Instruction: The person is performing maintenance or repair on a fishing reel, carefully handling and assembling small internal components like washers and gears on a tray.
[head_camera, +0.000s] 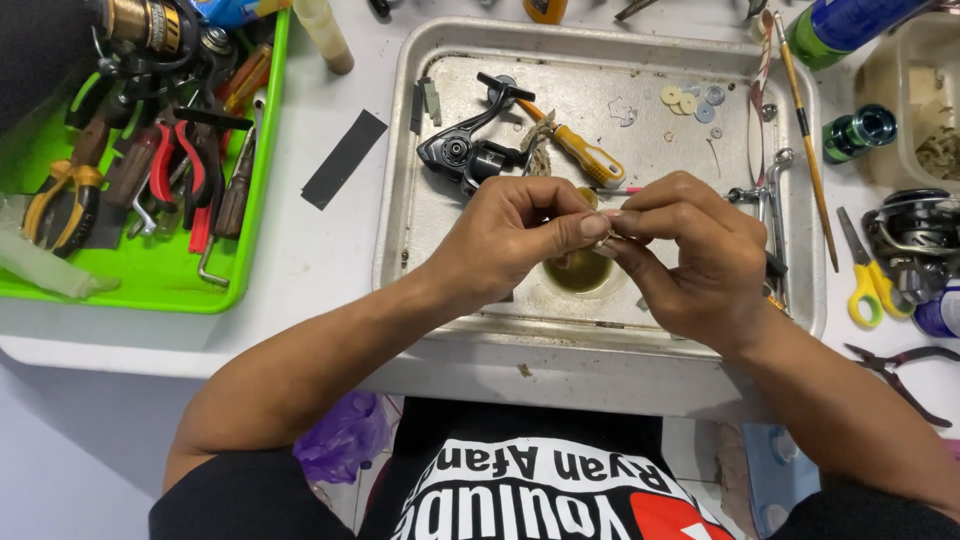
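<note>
Over the metal tray (420, 215) my left hand (510, 240) and my right hand (690, 250) meet fingertip to fingertip, pinching a small part (611, 234) between thumbs and forefingers; the part is mostly hidden. Beneath them sits a small round dish of yellowish oil (580, 272). A black fishing reel body (470, 150) lies in the tray just beyond my left hand. Next to it is a yellow-handled screwdriver (585, 152). Several small washers (690, 100) lie at the tray's far right.
A green tray (150, 290) of pliers and tools stands at the left. A black strip (343, 158) lies between the trays. Yellow scissors (865, 275), another reel (915, 240), a green spool (858, 135), a thin brush (808, 140) and pliers (900, 370) lie at the right.
</note>
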